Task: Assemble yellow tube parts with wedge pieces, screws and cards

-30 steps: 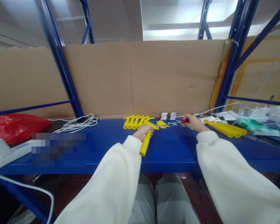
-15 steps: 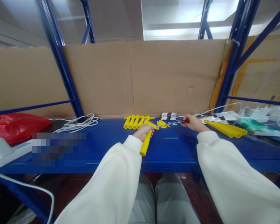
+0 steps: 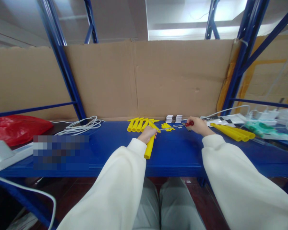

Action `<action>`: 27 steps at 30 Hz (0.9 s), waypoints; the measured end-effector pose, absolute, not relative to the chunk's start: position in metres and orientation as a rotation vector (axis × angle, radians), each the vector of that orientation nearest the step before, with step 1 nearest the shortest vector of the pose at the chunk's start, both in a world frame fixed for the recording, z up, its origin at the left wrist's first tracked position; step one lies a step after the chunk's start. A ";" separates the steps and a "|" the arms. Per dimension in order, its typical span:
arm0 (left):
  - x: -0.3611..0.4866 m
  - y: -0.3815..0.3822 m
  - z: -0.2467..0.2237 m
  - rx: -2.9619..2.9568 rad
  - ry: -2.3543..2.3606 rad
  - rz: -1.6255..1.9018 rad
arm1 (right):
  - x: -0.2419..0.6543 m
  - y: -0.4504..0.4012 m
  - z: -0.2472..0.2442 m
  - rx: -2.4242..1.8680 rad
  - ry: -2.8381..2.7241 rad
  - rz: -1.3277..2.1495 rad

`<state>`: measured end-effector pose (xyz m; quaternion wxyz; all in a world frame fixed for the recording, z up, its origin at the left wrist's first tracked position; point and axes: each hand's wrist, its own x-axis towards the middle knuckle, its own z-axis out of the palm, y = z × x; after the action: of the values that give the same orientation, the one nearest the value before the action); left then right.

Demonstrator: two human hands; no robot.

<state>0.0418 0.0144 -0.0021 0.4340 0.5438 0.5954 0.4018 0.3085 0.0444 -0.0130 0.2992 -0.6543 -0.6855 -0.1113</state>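
My left hand is wrapped around a yellow T-shaped tool with a thick tubular handle, whose lower end points toward me. In my right hand is a screwdriver by its red handle. Its long thin shaft runs left to the head of the yellow tool; exact contact at the tip is too small to make out. Just behind my left hand lies a row of similar yellow T-shaped tools. Small flat yellow pieces lie between the hands, with tiny metal parts beside them.
Stacked white-and-black small pieces stand by the cardboard wall. Several yellow tubes lie right of my right hand, near a green-and-white item. Coiled white cable and a red bag sit on the left of the blue shelf.
My right hand and the screwdriver have shifted slightly left. The head of the held yellow tool has turned or moved a little left; my left hand keeps its grip.
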 end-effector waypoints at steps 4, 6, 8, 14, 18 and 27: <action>0.038 0.023 -0.008 1.444 1.529 1.027 | 0.303 0.043 -0.013 -1.667 -1.874 -0.343; 0.037 0.026 -0.009 1.490 1.573 1.023 | 0.302 0.042 -0.014 -1.647 -1.902 -0.361; 0.036 0.027 -0.009 1.528 1.616 1.001 | 0.302 0.043 -0.014 -1.621 -1.931 -0.386; 0.032 0.028 -0.007 1.579 1.692 0.945 | 0.304 0.041 -0.012 -1.554 -2.050 -0.344; 0.028 0.030 -0.007 1.602 1.694 0.968 | 0.301 0.036 -0.008 -1.522 -2.147 -0.255; 0.020 0.036 -0.009 1.543 1.657 1.058 | 0.282 0.021 -0.005 -1.667 -2.193 -0.391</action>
<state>0.0205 0.0355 -0.0087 0.3160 0.5858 0.6290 0.4016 0.2820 0.0207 -0.0050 0.1788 -0.5894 -0.7756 -0.1382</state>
